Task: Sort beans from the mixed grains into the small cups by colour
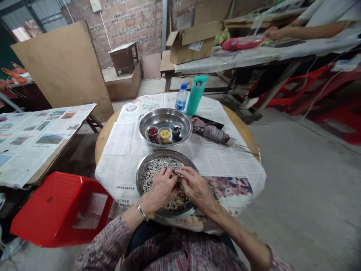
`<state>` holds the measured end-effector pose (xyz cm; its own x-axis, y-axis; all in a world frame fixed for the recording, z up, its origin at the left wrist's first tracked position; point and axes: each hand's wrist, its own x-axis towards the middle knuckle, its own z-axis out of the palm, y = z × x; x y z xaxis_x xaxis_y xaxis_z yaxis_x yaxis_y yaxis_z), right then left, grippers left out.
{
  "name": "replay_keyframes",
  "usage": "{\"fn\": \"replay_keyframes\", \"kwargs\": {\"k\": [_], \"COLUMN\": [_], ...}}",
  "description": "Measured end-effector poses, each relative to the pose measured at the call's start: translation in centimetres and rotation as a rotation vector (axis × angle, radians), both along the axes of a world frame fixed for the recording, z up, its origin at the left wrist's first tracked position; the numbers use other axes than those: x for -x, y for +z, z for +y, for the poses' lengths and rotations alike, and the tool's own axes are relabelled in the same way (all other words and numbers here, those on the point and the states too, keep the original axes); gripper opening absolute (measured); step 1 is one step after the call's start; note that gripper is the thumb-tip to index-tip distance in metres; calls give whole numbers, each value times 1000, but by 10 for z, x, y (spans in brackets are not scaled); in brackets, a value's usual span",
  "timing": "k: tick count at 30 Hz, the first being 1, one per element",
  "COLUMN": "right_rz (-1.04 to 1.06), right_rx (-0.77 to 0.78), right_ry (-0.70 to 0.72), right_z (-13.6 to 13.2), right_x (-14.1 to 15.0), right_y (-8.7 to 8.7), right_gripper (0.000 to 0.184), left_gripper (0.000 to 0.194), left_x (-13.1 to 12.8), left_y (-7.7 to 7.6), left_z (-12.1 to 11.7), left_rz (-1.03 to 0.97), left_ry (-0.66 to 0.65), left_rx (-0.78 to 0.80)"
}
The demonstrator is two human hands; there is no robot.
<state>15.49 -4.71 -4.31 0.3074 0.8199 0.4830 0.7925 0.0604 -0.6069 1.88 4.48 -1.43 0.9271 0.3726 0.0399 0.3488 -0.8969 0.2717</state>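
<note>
Head view, clock face centred on the near bowl, 12 o'clock pointing away from the wearer: we record the near bowl point(138, 177) on a round table point(248, 139) spread with newspaper point(118, 150), the mixed beans and grains point(149, 175) lying across its bottom. The left hand point(161, 187) and right hand point(195, 187) are both over the bowl, close together near its centre. We observe the fingers of both bent inward at the mix, thumbs facing each other; we cannot tell whether they pinch anything, as the tips are partly hidden. A bracelet point(141, 212) circles the left wrist. At 12 o'clock, just beyond, we log the far bowl point(169, 114), holding three clear cups: red beans point(152, 131) to the left, yellow beans point(164, 133) in the middle, dark beans point(176, 130) to the right. Behind it stand a water bottle point(181, 98) at 12 and a green bottle point(196, 96) towards 1. A folded umbrella point(213, 134) lies between 1 and 2 o'clock. We note a red stool point(50, 207) near 9 and a newspaper-covered side table point(42, 139) at 10. Well apart, towards 1, another person's hands point(273, 34) are at a pink package point(241, 43).
</note>
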Motion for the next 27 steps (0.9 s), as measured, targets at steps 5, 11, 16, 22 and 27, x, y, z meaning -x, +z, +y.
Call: {"fn": "replay_keyframes", "kwargs": {"k": [5, 11, 16, 22, 27], "right_rz": [-34, -75, -102, -254, -391], "right_rx": [-50, 4, 236, 415, 404], "right_ry": [-74, -61, 274, 501, 184], "right_z": [-11, -13, -23, -7, 23], "right_x": [-1, 2, 5, 9, -11], "right_y": [-16, -15, 5, 18, 16], "right_gripper": [28, 29, 17, 14, 26], "left_gripper": [40, 20, 26, 35, 20], "left_x": [-17, 0, 42, 64, 35], "left_y": [-9, 2, 18, 26, 16], "left_z": [17, 42, 31, -3, -12], "left_rz": [-16, 67, 136, 180, 200], "left_ry": [-169, 66, 137, 12, -107], "left_rx": [-128, -195, -82, 237, 128]}}
